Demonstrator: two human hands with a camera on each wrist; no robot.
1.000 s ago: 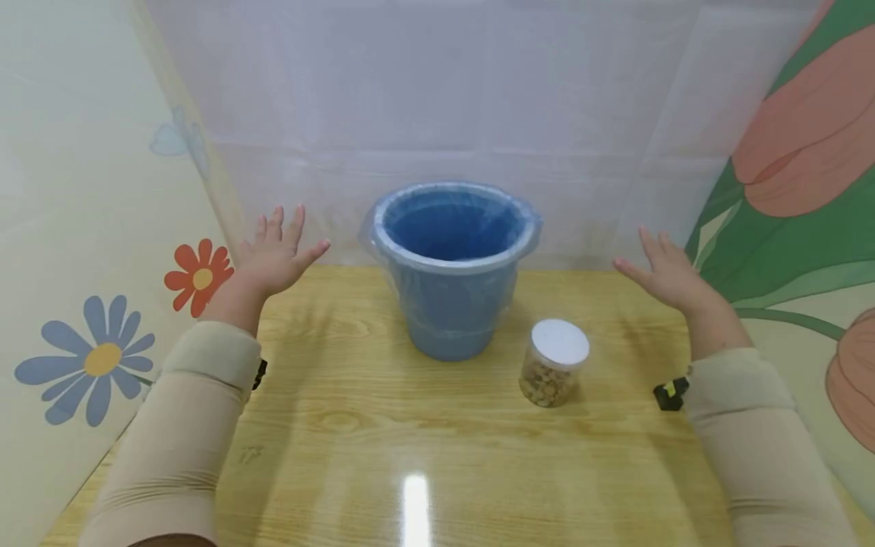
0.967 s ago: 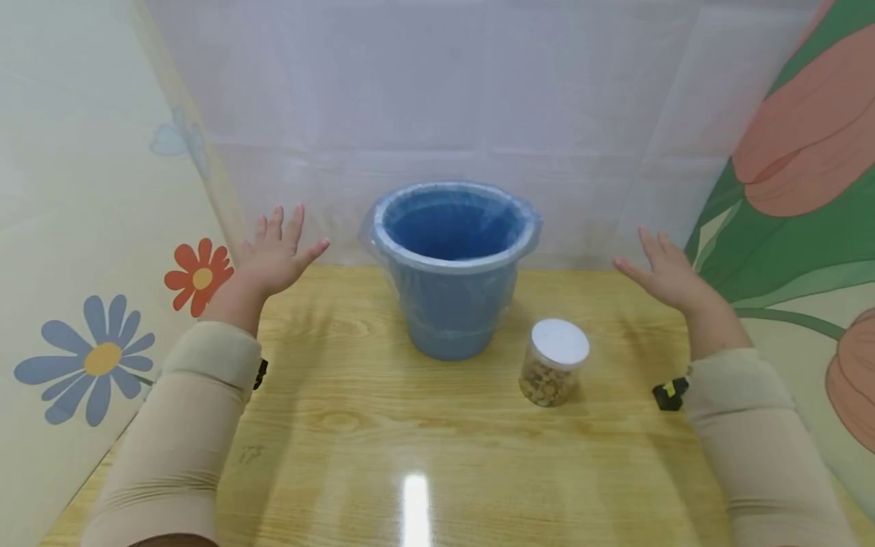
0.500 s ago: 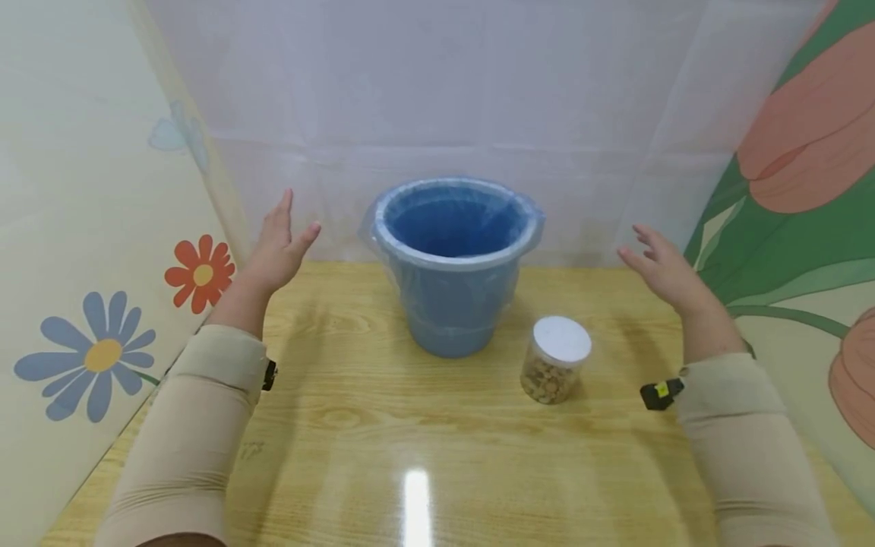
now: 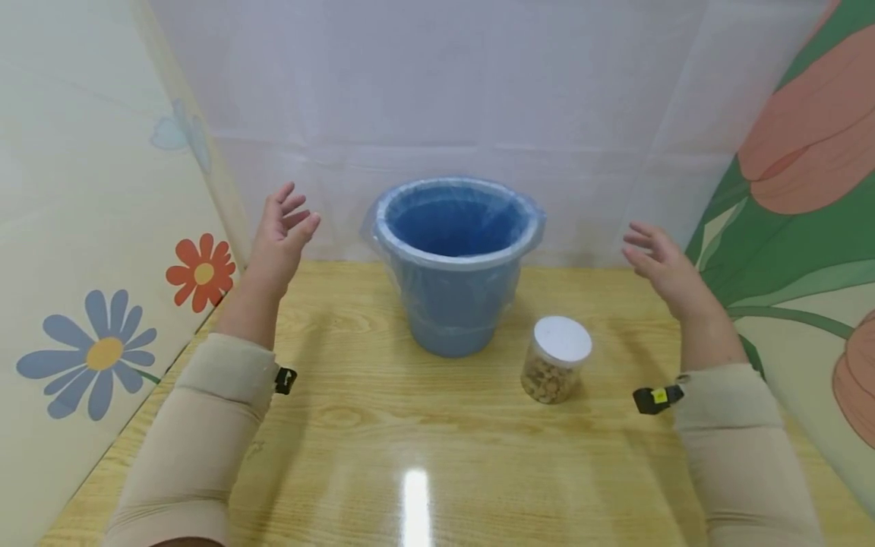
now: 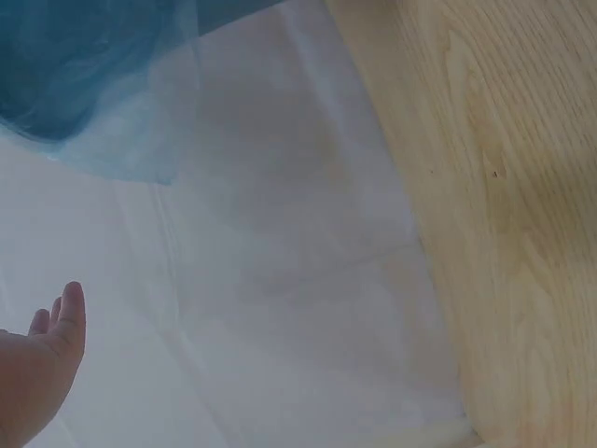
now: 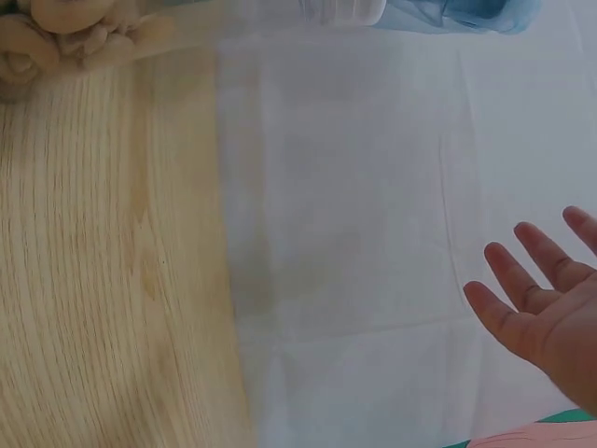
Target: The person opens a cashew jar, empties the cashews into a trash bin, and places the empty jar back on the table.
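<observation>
A blue bucket (image 4: 454,304) with clear plastic film around it stands upright at the back middle of the table. In front of it, to the right, is a clear jar (image 4: 551,374) with a white lid and brown pieces inside. My left hand (image 4: 279,239) hovers in the air left of the bucket, fingers loosely bent, holding nothing. On the other side my right hand (image 4: 663,266) is raised beyond the jar, fingers relaxed and apart from everything. The right wrist view shows the spread fingers (image 6: 511,275) and part of the jar (image 6: 70,37) at the upper left.
The wooden table (image 4: 342,456) reaches back to a white sheet (image 4: 437,83). Flower-patterned panels (image 4: 102,228) rise at the left and right sides. A small black device (image 4: 658,397) sits at the right wrist, and another (image 4: 285,380) at the left.
Both hands have turned inward, and their spread fingers have relaxed into a slight bend. The forearms have shifted a little toward the middle. Bucket and jar stay where they were.
</observation>
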